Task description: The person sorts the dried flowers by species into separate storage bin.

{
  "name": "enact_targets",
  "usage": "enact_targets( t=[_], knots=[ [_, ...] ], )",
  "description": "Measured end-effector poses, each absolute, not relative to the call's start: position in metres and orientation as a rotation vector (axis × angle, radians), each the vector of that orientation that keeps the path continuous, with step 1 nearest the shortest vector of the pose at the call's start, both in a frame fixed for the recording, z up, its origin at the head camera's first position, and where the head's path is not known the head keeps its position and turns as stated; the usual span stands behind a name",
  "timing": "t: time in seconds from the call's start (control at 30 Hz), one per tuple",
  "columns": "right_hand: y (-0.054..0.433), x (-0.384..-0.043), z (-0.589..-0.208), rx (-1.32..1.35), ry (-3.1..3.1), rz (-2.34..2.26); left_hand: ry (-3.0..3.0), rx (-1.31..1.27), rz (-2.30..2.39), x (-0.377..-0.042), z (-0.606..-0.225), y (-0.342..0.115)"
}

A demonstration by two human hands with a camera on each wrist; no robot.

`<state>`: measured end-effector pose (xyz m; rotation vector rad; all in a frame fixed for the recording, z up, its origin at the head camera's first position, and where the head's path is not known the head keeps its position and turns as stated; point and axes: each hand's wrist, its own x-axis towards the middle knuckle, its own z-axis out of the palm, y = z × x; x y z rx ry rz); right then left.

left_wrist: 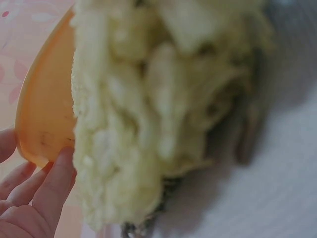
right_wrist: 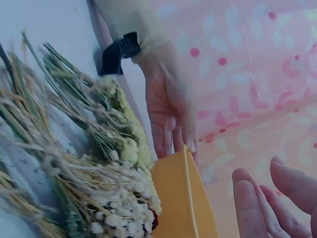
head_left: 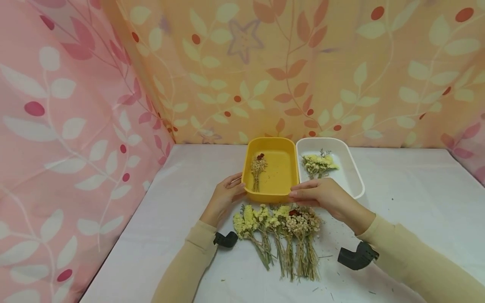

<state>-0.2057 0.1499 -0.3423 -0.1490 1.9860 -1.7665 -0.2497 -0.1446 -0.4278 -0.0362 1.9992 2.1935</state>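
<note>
While the left hand point(head_left: 226, 195) pinches the lower left corner of the yellow tray point(head_left: 281, 168), just right of centre in the head view, the right hand point(head_left: 323, 194) is at its lower right corner, thumb and fingers apart; contact there is unclear. A dried bunch point(head_left: 258, 169) lies inside, the white tray point(head_left: 350, 170) stands just right, and more bunches point(head_left: 286, 235) lie below.

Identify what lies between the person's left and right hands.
The head view shows the yellow tray between the left hand and the right hand, with a bunch of dried flowers lying inside it.
</note>
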Motion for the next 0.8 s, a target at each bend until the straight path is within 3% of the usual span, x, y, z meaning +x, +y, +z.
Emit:
enact_targets(
  t=[0.8],
  knots=[
    [0.185,-0.159,-0.375,-0.160,1.882,-1.777,2.019,-0.006,2.150,-0.249,-0.426,-0.144]
  ],
)
